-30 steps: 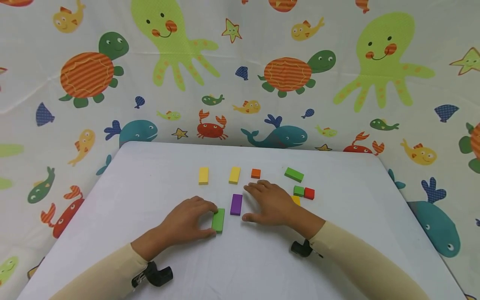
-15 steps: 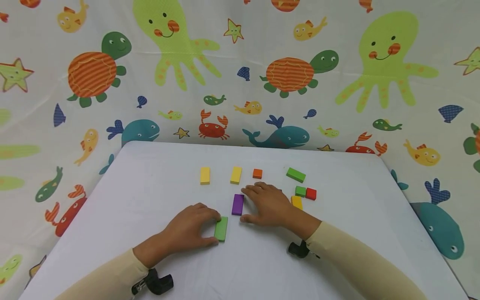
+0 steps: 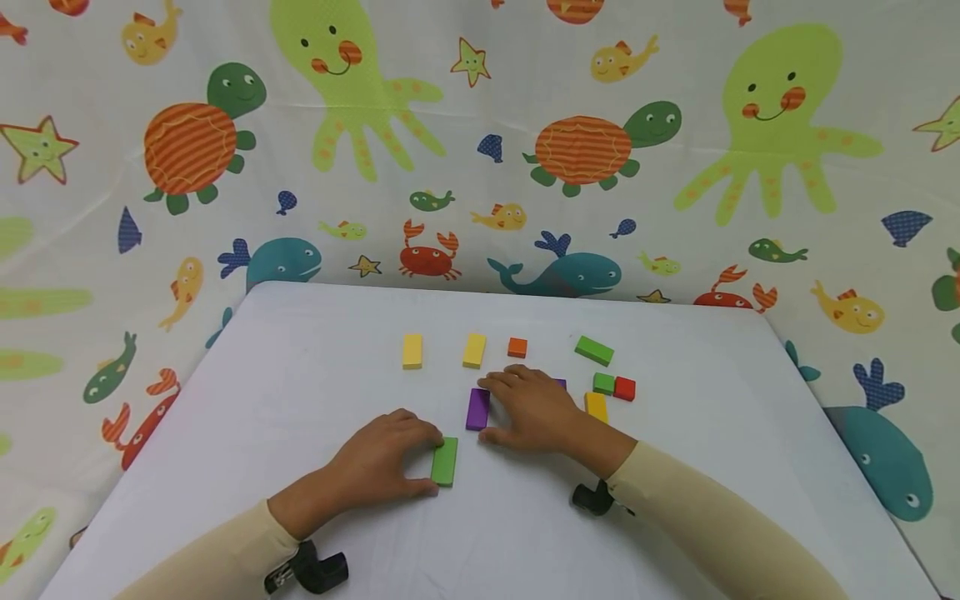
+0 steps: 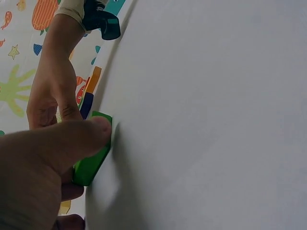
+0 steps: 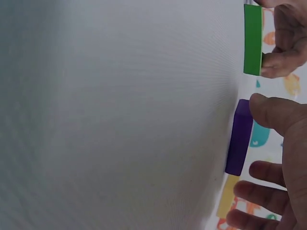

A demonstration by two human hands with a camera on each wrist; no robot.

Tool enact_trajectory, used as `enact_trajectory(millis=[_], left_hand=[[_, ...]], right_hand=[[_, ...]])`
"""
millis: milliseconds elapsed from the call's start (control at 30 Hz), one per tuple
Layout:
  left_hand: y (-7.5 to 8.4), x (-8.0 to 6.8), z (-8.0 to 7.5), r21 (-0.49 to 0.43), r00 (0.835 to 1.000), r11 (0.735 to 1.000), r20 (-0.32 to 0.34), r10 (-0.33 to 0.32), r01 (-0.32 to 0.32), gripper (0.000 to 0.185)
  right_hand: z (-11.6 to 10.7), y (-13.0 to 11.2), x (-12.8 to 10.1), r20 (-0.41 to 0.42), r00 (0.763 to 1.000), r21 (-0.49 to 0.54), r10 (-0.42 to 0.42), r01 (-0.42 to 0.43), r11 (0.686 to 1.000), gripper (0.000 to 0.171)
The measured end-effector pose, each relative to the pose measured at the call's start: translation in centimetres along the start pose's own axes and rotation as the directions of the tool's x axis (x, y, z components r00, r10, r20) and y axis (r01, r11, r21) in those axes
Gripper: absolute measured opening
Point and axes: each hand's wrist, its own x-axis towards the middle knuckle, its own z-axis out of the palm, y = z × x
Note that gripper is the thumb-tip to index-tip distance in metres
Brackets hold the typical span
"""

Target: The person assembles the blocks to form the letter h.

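Gripping long green block (image 3: 445, 462) by its ends with left hand (image 3: 375, 460), on white table (image 3: 510, 533), at 7 o'clock from purple block (image 3: 476, 410). Poising right hand (image 3: 535, 412) at purple block's 3 o'clock, with thumb and fingertips near its ends; cannot tell whether pinching it. At purple block's 12 o'clock, yellow block (image 3: 474, 351); at 1 o'clock, orange block (image 3: 517, 347).

the left hand (image 4: 38, 167) pinches a green block (image 4: 92, 166), right hand (image 4: 52, 88) beyond it
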Motion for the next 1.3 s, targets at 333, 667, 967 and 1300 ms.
enact_trajectory(millis=[333,667,967,1300], left_hand=[[-0.2,-0.1,-0.2,0.006,1.000,1.000,0.015,0.028,-0.028,0.051],[0.1,-0.3,0.1,-0.005,1.000,1.000,-0.003,0.026,-0.026,0.051],[0.1,-0.5,0.3,-0.007,0.999,0.999,-0.018,0.035,-0.035,0.052],[0.1,-0.6,0.2,-0.018,0.999,0.999,-0.023,0.046,-0.046,0.052]], right_hand=[[0.2,0.0,0.5,-0.005,1.000,-0.022,-0.023,0.023,0.999,0.061],[0.2,0.0,0.7,-0.008,0.999,-0.012,-0.043,0.043,0.999,0.054],[-0.1,-0.8,0.9,-0.025,0.999,0.017,-0.037,0.038,0.999,0.051],[0.0,-1.8,1.4,-0.055,0.993,0.017,-0.104,0.105,0.994,0.050]])
